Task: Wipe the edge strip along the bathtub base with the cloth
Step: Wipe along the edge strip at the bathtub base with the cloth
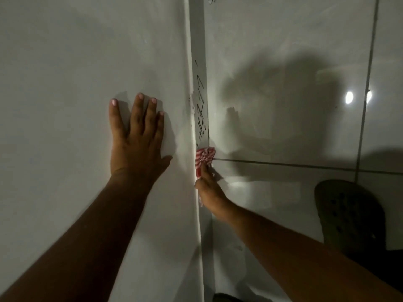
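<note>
A narrow white edge strip point(200, 88) runs up the middle of the view between the bathtub's white side point(76, 62) and the tiled floor; dark scribbled marks show on it. My right hand point(209, 188) is low beside the strip, shut on a bunched red-and-white striped cloth point(204, 159) pressed against the strip where a floor grout line meets it. My left hand point(136, 136) lies flat with fingers spread on the bathtub's side, left of the strip, holding nothing.
Glossy white floor tiles point(283, 105) with dark grout lines fill the right side, showing a light reflection and my shadow. A dark perforated slipper point(349, 214) sits at the lower right. A dark object peeks in at the top edge.
</note>
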